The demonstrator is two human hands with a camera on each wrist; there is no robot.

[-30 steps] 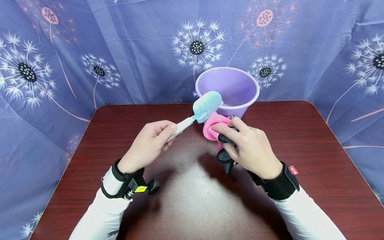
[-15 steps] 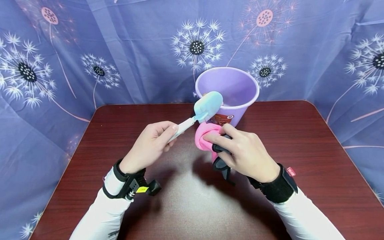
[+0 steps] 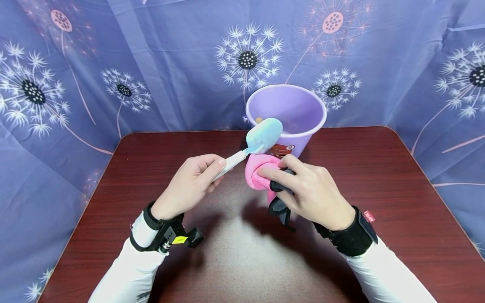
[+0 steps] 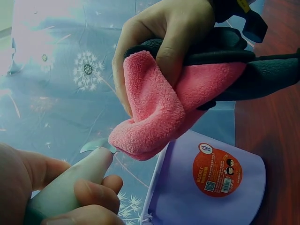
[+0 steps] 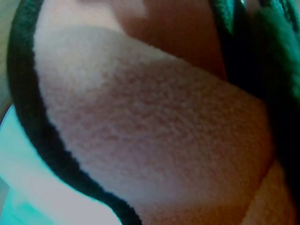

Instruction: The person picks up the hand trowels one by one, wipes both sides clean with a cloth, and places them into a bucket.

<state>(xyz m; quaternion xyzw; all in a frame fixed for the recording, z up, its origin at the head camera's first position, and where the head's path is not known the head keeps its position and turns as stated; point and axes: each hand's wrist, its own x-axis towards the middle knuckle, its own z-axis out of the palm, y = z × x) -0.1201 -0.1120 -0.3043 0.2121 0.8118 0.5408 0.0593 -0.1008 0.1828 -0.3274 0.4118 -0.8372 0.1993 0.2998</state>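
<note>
My left hand grips the white handle of a small shovel, its light blue blade tilted up to the right before the bucket. Bunched in my right hand is a pink cloth with a dark grey side and black edging. The cloth lies right by the shovel's neck; in the left wrist view the folded pink cloth meets the front end of the handle. Fuzzy cloth fills most of the right wrist view.
A purple bucket with a red label stands upright at the back of the dark wooden table, behind the blade. Inside its left wall shows a small tan thing. A blue dandelion-print curtain hangs round the back and sides.
My right hand has moved the cloth down and left, from the blade's right side to the shovel's neck, uncovering the bucket's label. The blade has shifted slightly down and right.
</note>
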